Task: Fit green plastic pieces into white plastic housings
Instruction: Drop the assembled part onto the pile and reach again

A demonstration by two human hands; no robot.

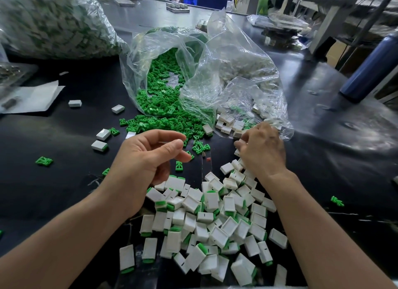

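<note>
Picking stage, by the look of it: both parts to be fetched before any fitting.

Left hand point(148, 159) loosely curled, palm turned inward, thumb and forefinger close together with nothing seen between them. Right hand point(262, 153) knuckles up, fingers bent down among loose white housings point(228, 125) at the mouth of a clear bag point(237, 84). Grip on any of them: cannot tell, fingertips hidden under the back of the hand.

Green pieces point(163, 116) heaped just beyond the left hand's fingertips, spilling from a second bag point(150, 51). A single green piece point(178, 166) lying on the tabletop point(64, 127) right beneath those fingertips. Finished housings point(215, 215), green showing at one end, piled between the two forearms on the body side of both hands.

To do the step well:
- Take the single piece under the left hand rather than digging in the heap.
- Pinch it by its edges, leaving the entering end free.
- Lift one housing only with the right hand, open side turned toward the left hand.
- Line up squarely before pressing; probably prone to jamming if tilted.
- Press home until only a green rim shows, as on the finished ones.
- Drop the result onto the pile near the wrists, apart from the unfilled stock beyond the right hand.
</note>
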